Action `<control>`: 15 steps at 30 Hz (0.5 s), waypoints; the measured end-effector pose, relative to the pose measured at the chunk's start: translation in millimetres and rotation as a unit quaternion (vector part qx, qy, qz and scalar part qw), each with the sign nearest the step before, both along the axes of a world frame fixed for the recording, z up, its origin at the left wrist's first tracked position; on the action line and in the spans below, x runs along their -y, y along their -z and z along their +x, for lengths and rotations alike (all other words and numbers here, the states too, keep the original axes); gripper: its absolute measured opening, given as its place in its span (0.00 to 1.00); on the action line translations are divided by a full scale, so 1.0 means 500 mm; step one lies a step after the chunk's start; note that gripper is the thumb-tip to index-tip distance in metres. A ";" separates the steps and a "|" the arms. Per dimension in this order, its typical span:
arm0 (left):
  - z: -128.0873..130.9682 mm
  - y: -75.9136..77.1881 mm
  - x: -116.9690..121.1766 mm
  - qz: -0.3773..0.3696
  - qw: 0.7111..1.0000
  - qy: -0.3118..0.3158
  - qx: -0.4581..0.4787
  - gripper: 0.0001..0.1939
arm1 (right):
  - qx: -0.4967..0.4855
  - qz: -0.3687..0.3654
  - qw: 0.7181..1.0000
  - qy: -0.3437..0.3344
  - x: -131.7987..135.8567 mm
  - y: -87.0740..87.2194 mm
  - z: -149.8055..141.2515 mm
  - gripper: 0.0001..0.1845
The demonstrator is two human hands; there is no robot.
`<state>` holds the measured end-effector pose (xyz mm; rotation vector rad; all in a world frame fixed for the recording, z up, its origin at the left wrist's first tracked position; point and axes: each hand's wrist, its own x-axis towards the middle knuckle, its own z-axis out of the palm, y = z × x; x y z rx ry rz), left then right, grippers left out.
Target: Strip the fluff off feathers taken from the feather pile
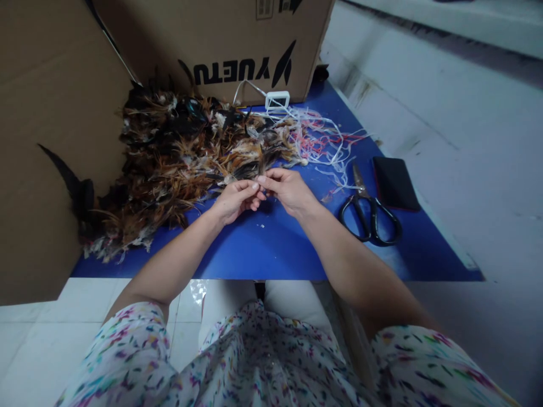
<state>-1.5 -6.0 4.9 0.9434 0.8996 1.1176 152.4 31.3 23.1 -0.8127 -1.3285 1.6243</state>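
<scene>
My left hand (238, 199) and my right hand (287, 189) meet over the blue table, thumbs and forefingertips pinched close together. Between the fingertips, a dark feather (261, 162) seems to stand up from the right hand's pinch, partly lost against the pile behind. What the left fingers pinch is too small to make out. Just beyond both hands spreads a large heap of brown, black and white feathers (178, 152). To the right of the heap lies a tangle of white and pink plastic strings (316, 135).
Black-handled scissors (369, 217) lie right of my right arm, beside a dark flat case (395, 183). A small white device (277, 100) stands before a printed cardboard box (237, 34). Another cardboard panel (51, 169) borders the left. The blue table (254, 254) ends near my lap.
</scene>
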 end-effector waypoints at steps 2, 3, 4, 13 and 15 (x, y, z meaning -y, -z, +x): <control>-0.001 0.003 -0.001 -0.007 1.000 0.012 0.017 0.17 | -0.011 -0.003 1.000 -0.009 0.000 0.000 0.001 0.26; -0.001 0.004 -0.001 -0.012 1.000 0.017 0.021 0.17 | -0.015 -0.005 1.000 -0.012 0.000 0.001 0.001 0.27; -0.001 0.004 -0.001 -0.018 0.999 0.020 0.023 0.17 | -0.017 -0.007 1.000 -0.015 0.000 0.001 0.002 0.27; -0.002 -0.010 0.004 -0.049 0.999 0.008 0.018 0.13 | -0.004 0.006 1.000 -0.029 -0.002 0.005 0.002 0.26; -0.002 -0.011 0.004 -0.041 0.999 0.000 0.014 0.13 | -0.003 0.007 1.000 -0.028 -0.003 0.004 0.003 0.26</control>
